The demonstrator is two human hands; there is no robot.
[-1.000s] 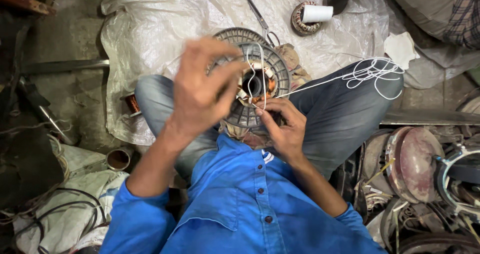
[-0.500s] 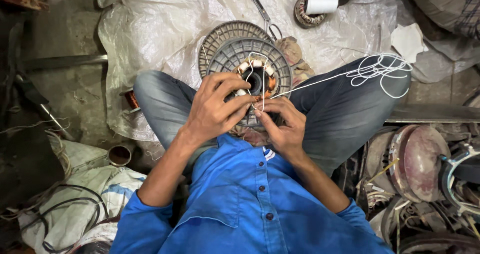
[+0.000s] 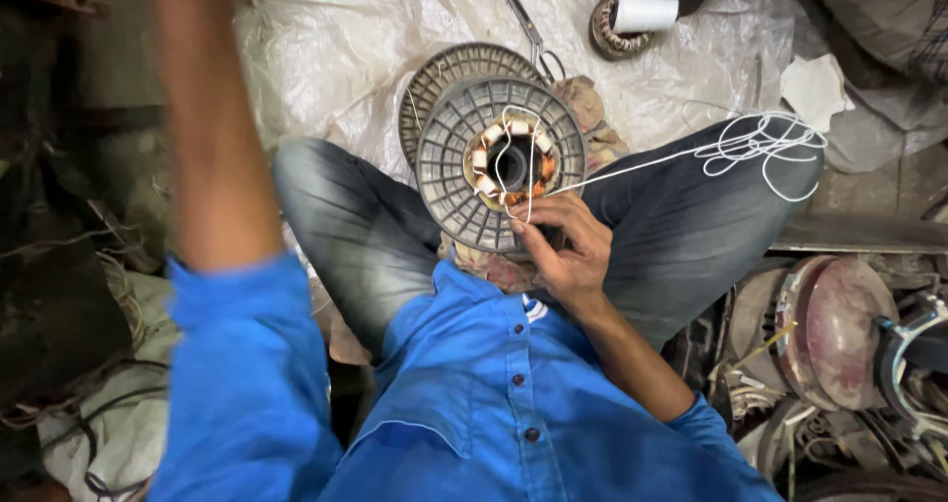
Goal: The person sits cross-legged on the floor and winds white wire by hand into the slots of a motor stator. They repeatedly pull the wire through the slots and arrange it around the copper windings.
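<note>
**Thread on the stator**

The round grey ribbed motor stator [image 3: 499,161] sits on my lap at the upper centre of the frame, copper coils ringed round its dark middle hole. My right hand [image 3: 563,250] rests just below it, fingers pinched on the white thread [image 3: 642,164], which loops over the coils and runs off to a loose tangle on my knee at upper right. My left arm [image 3: 212,137] rises out of the frame's top left; its hand is out of sight.
</note>
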